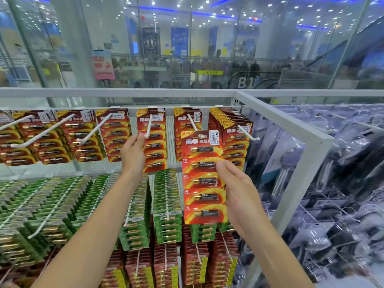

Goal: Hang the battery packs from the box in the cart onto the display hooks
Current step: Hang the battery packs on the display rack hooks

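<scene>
Fingers of the right hand pinch the right edge of a red pack, thumb on its face and the rest behind it. The pack is upright, long axis vertical. Its hang hole sits at the top, up and left of the fingers, right at the tip of a white hook; whether the tip is through I cannot tell. The left hand grips the edge of the hung packs one hook over, so threading likely falls to the right.
</scene>
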